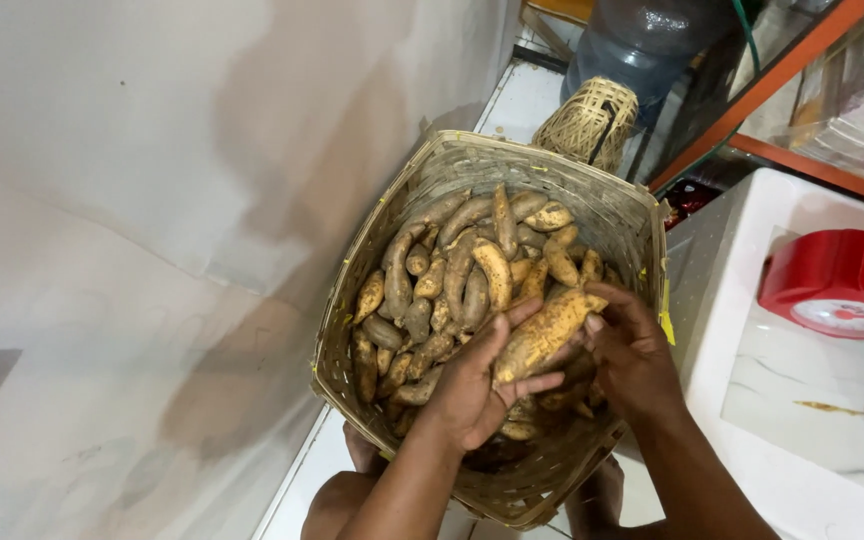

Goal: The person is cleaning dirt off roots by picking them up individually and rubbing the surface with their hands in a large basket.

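Woven basket of tubers, both hands' fingers clamped on one sweet potato, lower pile hidden.

A large sweet potato, long and tapered, tan-yellow skin flecked with dark soil, lies tilted with its blunt end up and to the right. It is held between both hands above the heap: the left hand cups it from below, fingers curled round its lower end, and the right hand touches its upper end with the fingertips. Below it, many smaller sweet potatoes of like colour lie piled in a woven basket.
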